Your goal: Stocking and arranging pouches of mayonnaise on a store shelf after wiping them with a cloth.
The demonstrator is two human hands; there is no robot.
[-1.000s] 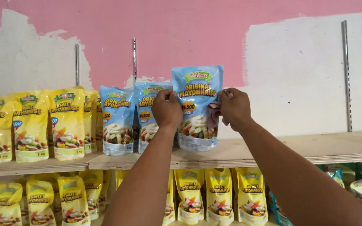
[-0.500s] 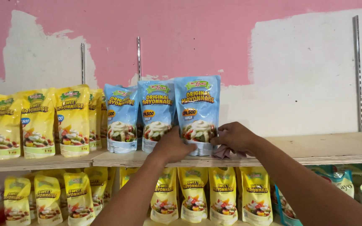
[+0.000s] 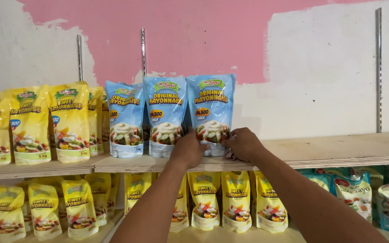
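Nearest, two bare forearms are seen reaching up from the bottom edge toward a wooden shelf (image 3: 338,155). The left hand (image 3: 189,150) is laid curled against the lower front of a blue stand-up pouch (image 3: 210,112), fingers bent around its left base corner; the right hand (image 3: 244,144) is cupped at the pouch's right base corner, fingers closed loosely, with something small and pale tucked beneath that cannot be made out. The pouch is stood upright at the shelf's front edge, third in a row of blue pouches (image 3: 145,117), touching its neighbour. To seat it well, the base should likely be pressed flat and squared with the row, and let go of gently so it is not tipped. Further left, yellow pouches (image 3: 46,123) are lined up; more are ranked on the lower shelf (image 3: 221,202). Behind, a pink and white wall (image 3: 212,36) with metal shelf rails (image 3: 378,67) is noted.
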